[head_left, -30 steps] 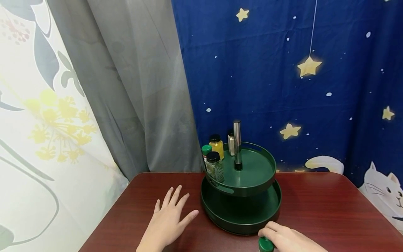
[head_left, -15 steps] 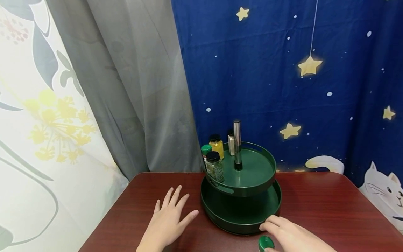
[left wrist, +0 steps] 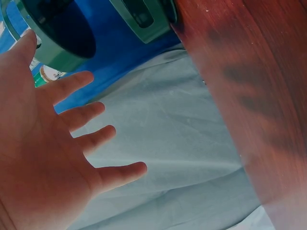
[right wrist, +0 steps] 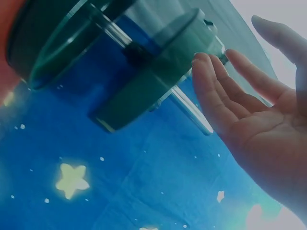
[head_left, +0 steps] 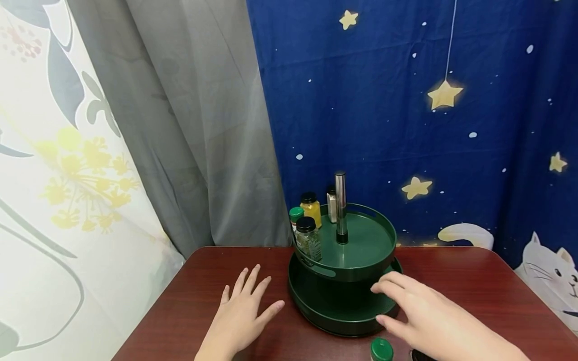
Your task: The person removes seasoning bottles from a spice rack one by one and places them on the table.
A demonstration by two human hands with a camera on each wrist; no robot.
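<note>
Table [head_left: 465, 281] beneath widely splayed left hand [head_left: 241, 318]

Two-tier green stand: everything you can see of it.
The stand is dark green and smooth, perhaps metal, with two round, rimmed trays. The upper tray has slots in its wall; a shiny silver post rises from a black collar near its middle. Upright on the reddish table, it carries four small containers on top. The right hand overlaps it in the head view; contact is unclear.
</note>
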